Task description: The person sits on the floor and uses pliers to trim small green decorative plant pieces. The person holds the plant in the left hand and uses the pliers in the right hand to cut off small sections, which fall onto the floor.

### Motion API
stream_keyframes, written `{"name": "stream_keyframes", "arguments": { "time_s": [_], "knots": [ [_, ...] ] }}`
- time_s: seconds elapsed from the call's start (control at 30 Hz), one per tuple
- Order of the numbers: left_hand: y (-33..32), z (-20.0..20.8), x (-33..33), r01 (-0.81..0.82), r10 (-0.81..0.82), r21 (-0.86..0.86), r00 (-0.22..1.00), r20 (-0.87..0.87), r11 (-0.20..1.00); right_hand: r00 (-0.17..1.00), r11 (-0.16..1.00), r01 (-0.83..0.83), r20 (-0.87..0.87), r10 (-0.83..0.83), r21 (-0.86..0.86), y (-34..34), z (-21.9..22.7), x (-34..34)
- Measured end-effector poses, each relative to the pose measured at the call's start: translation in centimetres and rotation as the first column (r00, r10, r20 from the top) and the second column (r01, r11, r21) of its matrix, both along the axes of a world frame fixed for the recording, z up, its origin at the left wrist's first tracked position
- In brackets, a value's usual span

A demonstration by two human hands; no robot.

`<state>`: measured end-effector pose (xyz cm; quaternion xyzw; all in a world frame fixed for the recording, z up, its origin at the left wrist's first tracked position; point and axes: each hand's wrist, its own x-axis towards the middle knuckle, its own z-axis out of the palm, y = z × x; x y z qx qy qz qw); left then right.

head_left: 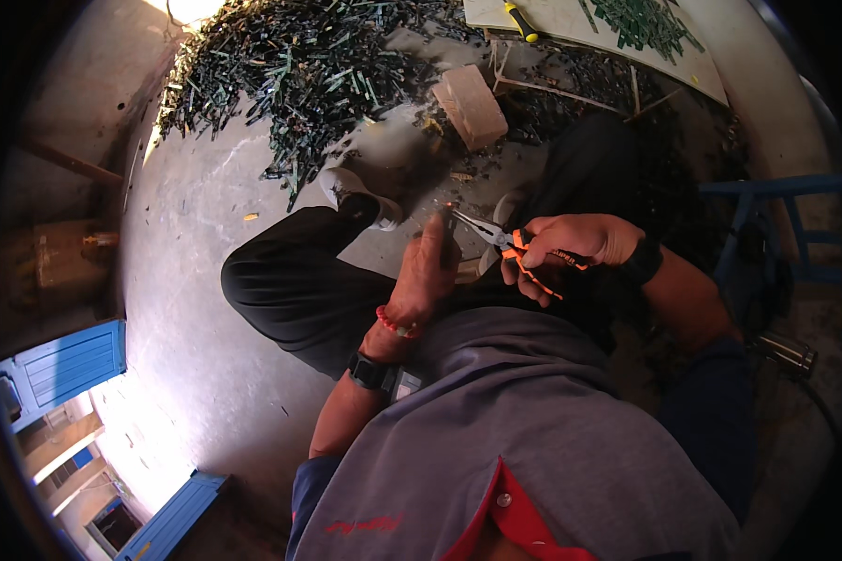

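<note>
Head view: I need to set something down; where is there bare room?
The floor is mostly bare between the left knee and blue door. The board has a gap between screwdriver and green strips. Crowded: the dark pile, scraps right of the brick.

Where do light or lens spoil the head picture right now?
All in the head view: glare bleaches the floor near the blue panel at lower left; the rim goes black; the black trousers lose detail in shadow; between left hand and pliers, detail is too dim and small to tell.
</note>
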<state>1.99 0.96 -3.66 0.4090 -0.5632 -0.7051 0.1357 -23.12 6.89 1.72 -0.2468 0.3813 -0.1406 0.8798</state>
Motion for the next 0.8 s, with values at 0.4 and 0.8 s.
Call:
{"name": "stream_keyframes", "arguments": {
  "time_s": [0.4, 0.8],
  "knots": [
    [0.3, 0.8, -0.2, 0.025, -0.026, 0.058, 0.999, 0.027, 0.998, 0.989, 0.967, 0.067, 0.111, -0.096, 0.245, 1.4, 0.2, 0.0],
    [0.9, -3.1, 0.3, 0.200, -0.165, -0.227, 0.972, 0.165, 0.953, 0.994, 0.973, 0.065, 0.072, -0.083, 0.219, 1.8, 0.5, 0.3]
  ]
}}
